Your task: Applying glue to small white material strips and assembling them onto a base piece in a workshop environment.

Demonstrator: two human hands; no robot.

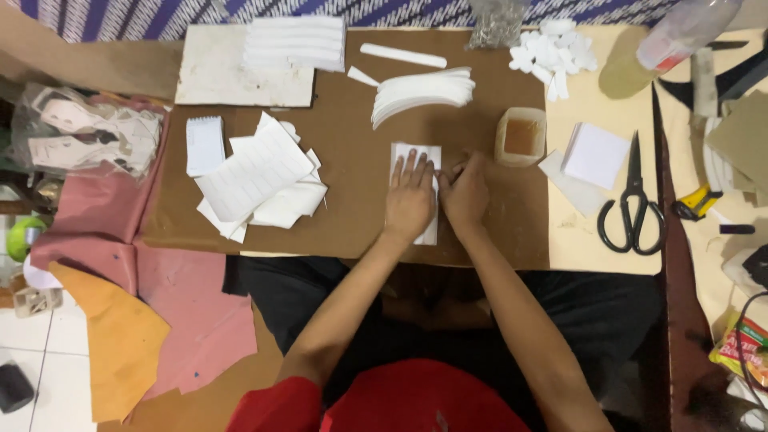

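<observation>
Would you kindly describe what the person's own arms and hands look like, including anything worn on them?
Both arms are bare from the upper arm down. Short red sleeves cover only the shoulders. The left hand and right hand are bare: no gloves, and no watch, ring or bracelet shows on the wrists or fingers, though the picture is soft. No markings can be made out on the forearms.

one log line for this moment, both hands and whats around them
left hand: flat on white sheet | right hand: at sheet's right edge | surface: brown board | nearby: glue tub, scissors
</observation>
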